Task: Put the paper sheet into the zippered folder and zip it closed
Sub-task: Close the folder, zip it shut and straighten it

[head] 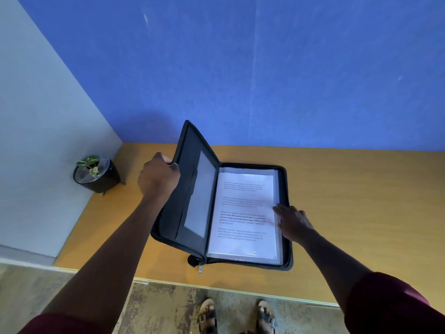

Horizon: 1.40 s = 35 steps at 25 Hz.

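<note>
A black zippered folder [286, 213] lies open on the wooden table [349, 213]. Its right half rests flat. A white printed paper sheet [243, 213] lies in that half, inside a clear sleeve. My left hand [157, 175] grips the outer edge of the folder's left cover [190, 189], which is lifted to a steep angle. My right hand [292, 221] rests with fingers spread on the right edge of the sheet and sleeve. A metal zipper pull [200, 270] hangs at the folder's near spine corner.
A small potted plant [96, 174] in a black pot stands at the table's far left corner. Blue wall runs behind the table, a pale wall on the left. The table's near edge is just past my sandalled feet [238, 317].
</note>
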Each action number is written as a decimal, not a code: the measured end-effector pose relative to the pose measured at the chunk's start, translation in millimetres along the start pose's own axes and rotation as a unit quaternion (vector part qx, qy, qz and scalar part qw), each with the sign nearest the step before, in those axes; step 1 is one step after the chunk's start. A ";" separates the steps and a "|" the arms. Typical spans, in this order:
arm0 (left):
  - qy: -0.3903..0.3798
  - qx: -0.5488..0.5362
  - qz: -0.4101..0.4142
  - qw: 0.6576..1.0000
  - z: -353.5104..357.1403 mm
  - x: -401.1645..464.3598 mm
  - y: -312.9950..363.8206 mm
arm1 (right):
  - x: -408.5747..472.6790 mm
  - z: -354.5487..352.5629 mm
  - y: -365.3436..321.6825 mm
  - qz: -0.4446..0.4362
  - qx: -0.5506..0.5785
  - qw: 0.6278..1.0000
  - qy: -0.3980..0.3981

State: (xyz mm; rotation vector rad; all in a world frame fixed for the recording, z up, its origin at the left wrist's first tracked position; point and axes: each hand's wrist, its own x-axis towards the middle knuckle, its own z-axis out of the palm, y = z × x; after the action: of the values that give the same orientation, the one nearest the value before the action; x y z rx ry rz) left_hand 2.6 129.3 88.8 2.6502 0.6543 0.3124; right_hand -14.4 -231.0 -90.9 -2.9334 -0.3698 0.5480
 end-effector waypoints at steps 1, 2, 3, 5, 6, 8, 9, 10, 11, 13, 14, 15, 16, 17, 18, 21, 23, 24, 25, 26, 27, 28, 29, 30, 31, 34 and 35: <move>-0.001 0.000 0.007 1.000 0.0 -4.2 8.9 | -2.1 -1.5 3.7 -0.008 0.017 1.000 0.003; -0.007 -0.003 0.013 1.000 0.5 -8.8 17.7 | -4.0 -2.9 7.2 -0.016 0.037 0.999 0.009; -0.019 -0.009 0.020 1.000 2.4 -14.0 27.1 | -6.8 -3.9 12.1 -0.024 0.054 0.998 0.017; -0.060 -0.025 0.041 0.997 6.3 -23.6 42.7 | -10.4 -6.2 19.4 -0.038 0.073 0.996 0.036; -0.085 -0.033 0.053 0.994 9.7 -29.9 51.1 | -12.5 -6.3 25.7 -0.038 0.078 0.995 0.046; -0.124 -0.039 0.074 0.989 17.0 -42.2 65.7 | -16.5 -4.9 38.1 -0.024 0.077 0.995 0.058; -0.140 -0.041 0.083 0.986 21.5 -47.8 73.0 | -18.7 -3.6 45.3 -0.013 0.076 0.995 0.059; -0.157 -0.046 0.090 0.982 26.2 -52.6 79.6 | -20.5 -2.5 51.9 -0.002 0.076 0.995 0.059; -0.175 -0.052 0.095 0.979 31.1 -56.9 85.5 | -22.3 -1.2 57.9 0.006 0.074 0.996 0.058; -0.208 -0.058 0.105 0.971 41.4 -63.9 96.3 | -25.0 0.9 68.1 0.017 0.065 0.996 0.054; -0.223 -0.058 0.110 0.967 47.1 -67.3 102.1 | -25.9 1.4 73.2 0.024 0.063 0.996 0.050; -0.236 -0.058 0.113 0.963 53.1 -70.8 107.5 | -26.7 2.3 77.8 0.032 0.064 0.996 0.046; -0.248 -0.057 0.114 0.960 59.6 -74.6 113.0 | -27.7 3.7 82.2 0.040 0.064 0.996 0.042; -0.255 -0.054 0.114 0.959 66.5 -78.4 119.2 | -28.3 4.3 86.8 0.048 0.065 0.996 0.040; -0.257 -0.049 0.112 0.959 73.3 -82.3 125.3 | -28.5 4.3 91.2 0.055 0.067 0.996 0.036; -0.259 -0.032 0.122 0.958 96.7 -96.8 144.3 | -29.5 3.7 101.3 0.072 0.080 0.994 0.015; -0.266 0.001 0.135 0.955 115.0 -108.9 156.4 | -31.0 5.0 103.5 0.076 0.088 0.993 0.009; -0.269 0.019 0.138 0.953 124.9 -115.0 162.5 | -30.9 5.7 104.6 0.076 0.091 0.993 0.009; -0.271 0.035 0.140 0.952 134.8 -120.5 167.7 | -30.2 6.5 105.2 0.075 0.093 0.993 0.009; -0.272 0.048 0.141 0.951 144.2 -125.7 172.4 | -29.8 7.2 106.2 0.075 0.095 0.993 0.009; -0.272 0.062 0.143 0.950 151.4 -130.5 175.6 | -29.5 7.9 106.2 0.074 0.095 0.993 0.009; -0.270 0.075 0.147 0.949 157.5 -134.3 177.9 | -28.7 8.4 105.5 0.074 0.096 0.993 0.008; -0.269 0.088 0.155 0.947 165.3 -138.1 181.0 | -28.5 9.4 106.7 0.076 0.098 0.992 0.005; -0.268 0.099 0.163 0.944 172.6 -141.3 183.3 | -28.3 10.7 107.2 0.079 0.099 0.992 0.005; -0.266 0.110 0.171 0.942 179.4 -144.4 185.0 | -28.4 12.5 107.5 0.080 0.098 0.992 0.008; -0.271 0.155 0.188 0.931 199.4 -152.4 188.9 | -28.2 14.6 109.9 0.078 0.097 0.992 0.010; -0.280 0.173 0.189 0.925 205.5 -154.2 189.4 | -28.1 14.8 110.8 0.077 0.097 0.992 0.008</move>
State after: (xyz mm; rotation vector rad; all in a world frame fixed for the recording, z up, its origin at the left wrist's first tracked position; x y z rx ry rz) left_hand 6.5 -165.1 -34.3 2.9763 0.0057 -0.4994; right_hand -21.5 -343.6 -114.5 -2.7908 -0.0828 0.5467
